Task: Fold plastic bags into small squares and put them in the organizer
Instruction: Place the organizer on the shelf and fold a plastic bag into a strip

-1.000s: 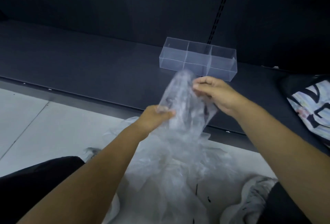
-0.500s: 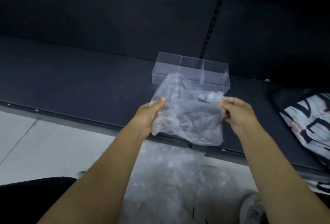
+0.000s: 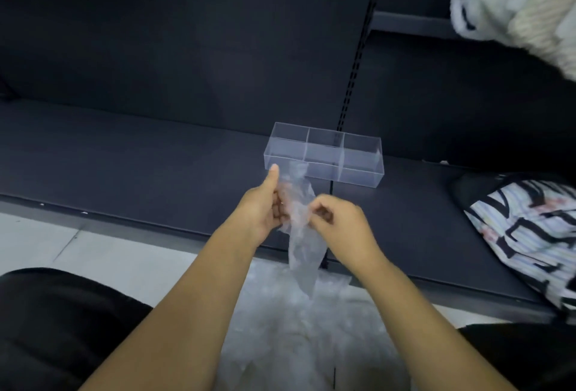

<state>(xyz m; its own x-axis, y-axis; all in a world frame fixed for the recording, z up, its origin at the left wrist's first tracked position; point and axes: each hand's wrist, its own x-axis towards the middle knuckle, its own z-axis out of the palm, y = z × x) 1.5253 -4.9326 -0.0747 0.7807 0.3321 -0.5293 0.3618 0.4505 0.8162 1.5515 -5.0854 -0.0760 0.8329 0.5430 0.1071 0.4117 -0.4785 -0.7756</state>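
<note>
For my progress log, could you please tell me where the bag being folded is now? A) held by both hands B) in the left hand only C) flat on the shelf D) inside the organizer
A: the left hand and right hand both grip the bag in front of the organizer.

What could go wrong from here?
The plastic bag is bunched into a crumpled strip in mid-air between the left hand and right hand, so it may fold lumpy rather than square. Its loose tail hangs over the pile of bags; if it slips, it could get lost there. The clear organizer stands just beyond the hands and might get knocked.
</note>
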